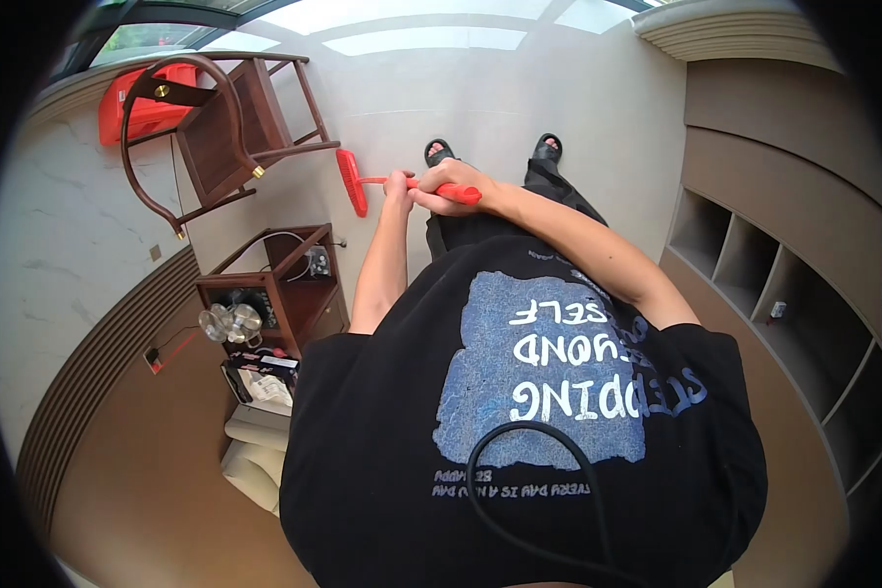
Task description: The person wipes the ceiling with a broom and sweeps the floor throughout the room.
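Both hands are on one red broom (351, 183), which lies crosswise in front of the body, over the light floor (617, 127). Left hand (399, 183) is closed around the thin shaft, on the side nearer the broom head. Right hand (446, 191) is clenched on the thicker grip, just beside the left hand, with the rounded handle end poking out past the fingers. The broom head points to the left, near the wooden armchair (227, 132); can't tell if the bristles touch the floor. A red plastic container (147, 103) is behind the chair, partly hidden by its frame. Below the chair in the view, a dark wooden cart (314, 316) has clear glassware (233, 321) at its left side. Next to that, an open box (265, 384) has white contents, with a beige padded seat (253, 465) beside it. Wall socket (154, 361) at far left, cord plugged in. On the right, a low cabinet (776, 257) has open compartments, with a small white item (778, 310) in one, too small to identify. Person wears a black T-shirt (363, 441) with a blue print, dark trousers (453, 233) and black sandals (440, 152), feet apart. Black cable (476, 470) loops over the shirt front.
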Available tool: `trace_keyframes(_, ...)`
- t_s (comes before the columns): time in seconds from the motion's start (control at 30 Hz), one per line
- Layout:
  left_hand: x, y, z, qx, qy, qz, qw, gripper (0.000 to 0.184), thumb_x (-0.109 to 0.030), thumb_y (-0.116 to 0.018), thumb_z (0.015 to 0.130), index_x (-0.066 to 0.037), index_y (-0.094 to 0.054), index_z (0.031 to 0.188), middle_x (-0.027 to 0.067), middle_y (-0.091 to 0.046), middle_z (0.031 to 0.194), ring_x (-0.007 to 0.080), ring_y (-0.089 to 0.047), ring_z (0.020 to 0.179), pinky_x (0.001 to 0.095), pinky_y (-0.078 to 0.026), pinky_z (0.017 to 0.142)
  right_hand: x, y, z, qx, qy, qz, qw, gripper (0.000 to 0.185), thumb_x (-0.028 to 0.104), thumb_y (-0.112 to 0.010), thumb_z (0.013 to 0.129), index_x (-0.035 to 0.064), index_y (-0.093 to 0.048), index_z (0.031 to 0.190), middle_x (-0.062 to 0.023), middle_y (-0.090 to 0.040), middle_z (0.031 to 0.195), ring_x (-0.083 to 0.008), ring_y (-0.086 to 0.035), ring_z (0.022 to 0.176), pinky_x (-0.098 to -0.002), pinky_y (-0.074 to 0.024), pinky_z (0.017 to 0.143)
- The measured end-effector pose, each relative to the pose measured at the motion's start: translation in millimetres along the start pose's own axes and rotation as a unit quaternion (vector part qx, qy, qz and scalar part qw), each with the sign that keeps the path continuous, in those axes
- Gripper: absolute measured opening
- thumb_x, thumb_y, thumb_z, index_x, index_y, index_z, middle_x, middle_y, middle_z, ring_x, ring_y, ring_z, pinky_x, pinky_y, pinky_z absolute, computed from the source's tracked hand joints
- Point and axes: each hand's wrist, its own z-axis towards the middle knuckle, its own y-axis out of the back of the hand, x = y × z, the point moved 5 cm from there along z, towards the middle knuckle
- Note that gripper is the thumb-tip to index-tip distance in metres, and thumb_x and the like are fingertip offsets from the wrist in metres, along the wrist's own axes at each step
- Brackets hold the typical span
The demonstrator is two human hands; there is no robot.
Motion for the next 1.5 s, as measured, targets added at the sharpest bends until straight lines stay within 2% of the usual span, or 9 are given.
trace_keyframes(0.07, -7, -56, -81, -0.033, -0.147, 0.081, 0.985, 0.013, -0.006, -0.058, 0.069, 0.002, -0.052, 0.077, 0.0139, -0.057, 0.072, 0.0261, -0.057, 0.063, 0.0377, -0.048, 0.059, -4, 25, -24, -0.021, 0.001, -0.018, 1.000, 0.029, 0.012, -0.058, 0.081, 0.0002, -0.050, 0.055, -0.0157, -0.052, 0.054, -0.0298, -0.052, 0.048, -0.0378, -0.0402, 0.049)
trace_keyframes(0.1, 31, -39, 18, 0.003, -0.009, 0.037, 0.999, 0.012, -0.005, -0.058, 0.068, 0.002, -0.052, 0.077, 0.0135, -0.057, 0.072, 0.0257, -0.058, 0.063, 0.0370, -0.048, 0.059, 3, 40, -37, -0.021, -0.008, -0.009, 1.000, 0.028, 0.013, -0.058, 0.080, 0.0010, -0.052, 0.056, -0.0159, -0.053, 0.055, -0.0304, -0.055, 0.051, -0.0383, -0.0419, 0.050)
trace_keyframes(0.33, 63, -159, -75, -0.010, -0.054, 0.095, 0.994, 0.009, -0.008, -0.059, 0.069, -0.003, -0.053, 0.074, 0.0066, -0.056, 0.065, 0.0173, -0.054, 0.053, 0.0315, -0.047, 0.050, -1, 129, -117, -0.089, -0.030, -0.017, 0.995, 0.027, 0.014, -0.057, 0.081, 0.0008, -0.055, 0.058, -0.0169, -0.056, 0.058, -0.0275, -0.055, 0.049, -0.0334, -0.0428, 0.049)
trace_keyframes(0.67, 6, -128, -109, -0.016, -0.172, 0.029, 0.985, 0.010, -0.010, -0.062, 0.070, -0.002, -0.056, 0.073, 0.0070, -0.057, 0.064, 0.0183, -0.055, 0.055, 0.0307, -0.045, 0.049, 39, 140, -72, -0.095, 0.045, 0.032, 0.994, 0.027, 0.014, -0.058, 0.084, 0.0001, -0.057, 0.060, -0.0171, -0.054, 0.056, -0.0277, -0.053, 0.048, -0.0332, -0.0418, 0.048)
trace_keyframes(0.87, -22, -82, -21, 0.028, -0.067, 0.053, 0.996, 0.014, -0.014, -0.061, 0.073, -0.006, -0.052, 0.066, 0.0058, -0.054, 0.061, 0.0195, -0.053, 0.053, 0.0326, -0.044, 0.052, 2, 100, -36, -0.038, 0.043, 0.074, 0.996, 0.027, 0.011, -0.061, 0.084, -0.0002, -0.054, 0.061, -0.0170, -0.051, 0.057, -0.0276, -0.048, 0.047, -0.0356, -0.0402, 0.049)
trace_keyframes(0.93, -26, -96, -38, 0.008, -0.085, 0.125, 0.989, 0.011, -0.013, -0.058, 0.074, -0.005, -0.052, 0.071, 0.0076, -0.054, 0.064, 0.0207, -0.054, 0.055, 0.0335, -0.045, 0.053, -13, 88, -41, -0.068, 0.033, 0.061, 0.995, 0.026, 0.013, -0.061, 0.085, -0.0001, -0.054, 0.063, -0.0167, -0.051, 0.057, -0.0274, -0.047, 0.048, -0.0355, -0.0401, 0.049)
trace_keyframes(1.03, -8, -131, -26, 0.058, 0.045, 0.146, 0.987, 0.014, -0.003, -0.049, 0.070, 0.002, -0.048, 0.083, 0.0158, -0.055, 0.072, 0.0256, -0.056, 0.063, 0.0380, -0.049, 0.056, -13, 102, -52, -0.063, -0.006, 0.025, 0.998, 0.022, 0.013, -0.060, 0.085, 0.0004, -0.057, 0.067, -0.0160, -0.053, 0.058, -0.0261, -0.048, 0.048, -0.0345, -0.0403, 0.050)
trace_keyframes(1.2, 30, -207, -45, 0.075, -0.015, 0.079, 0.994, 0.017, 0.001, -0.048, 0.067, 0.003, -0.047, 0.084, 0.0151, -0.053, 0.070, 0.0271, -0.056, 0.063, 0.0396, -0.050, 0.056, -3, 148, -90, -0.131, -0.109, -0.021, 0.985, 0.020, 0.009, -0.057, 0.086, 0.0007, -0.057, 0.068, -0.0144, -0.051, 0.057, -0.0248, -0.052, 0.050, -0.0332, -0.0408, 0.050)
trace_keyframes(1.5, -12, -218, -76, 0.004, -0.022, 0.037, 0.999, 0.013, 0.009, -0.045, 0.064, 0.006, -0.045, 0.076, 0.0147, -0.051, 0.063, 0.0261, -0.052, 0.048, 0.0394, -0.044, 0.042, 40, 171, -80, -0.201, -0.038, -0.013, 0.979, 0.023, 0.008, -0.058, 0.085, -0.0013, -0.056, 0.063, -0.0128, -0.054, 0.057, -0.0240, -0.052, 0.049, -0.0328, -0.0416, 0.050)
